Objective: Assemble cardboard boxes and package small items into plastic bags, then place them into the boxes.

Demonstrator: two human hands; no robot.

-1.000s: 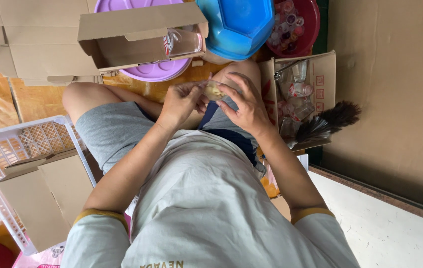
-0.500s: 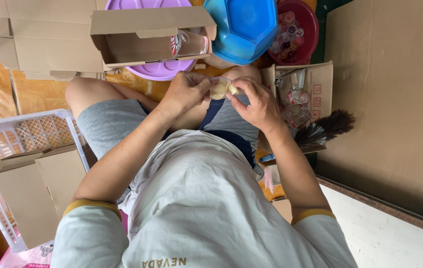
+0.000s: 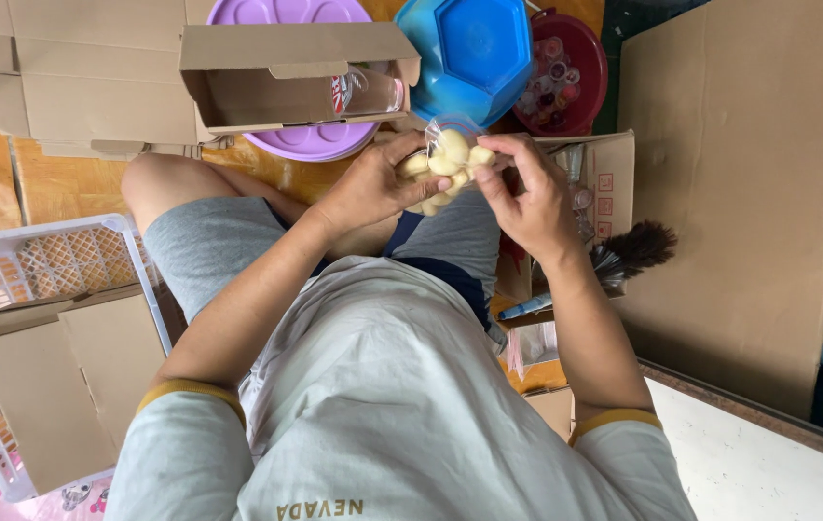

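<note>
Both hands meet above the person's lap around a small clear plastic bag filled with pale yellow, rounded pieces (image 3: 445, 166). The left hand (image 3: 373, 183) cups the bag from below and from the side, its fingers (image 3: 421, 164) curled and clenched on the filled lower part. The right hand (image 3: 527, 193) has its fingers (image 3: 489, 178) pinched on the bag's upper edge, just beside the left fingertips, so both sets of fingers grip the same bag and almost touch each other.

As far as this shows, the bag is already filled, and the work now seems to be at its mouth: whether it is being closed or opened cannot be told, since the neck is hidden between the fingertips.

Just beyond the fingers lies an open brown cardboard box (image 3: 286, 77) on its side, with a clear bottle-like item (image 3: 368, 92) inside it; no finished bag is visible in it. Under that box is a round purple plastic tray (image 3: 315, 140). Beyond the right fingertips sits a blue hexagonal plastic bowl (image 3: 474, 48), and past it a dark red round basin of small cups (image 3: 566, 72). Well to the left of the left hand is a white plastic lattice basket (image 3: 45, 260) holding flat cardboard.
</note>
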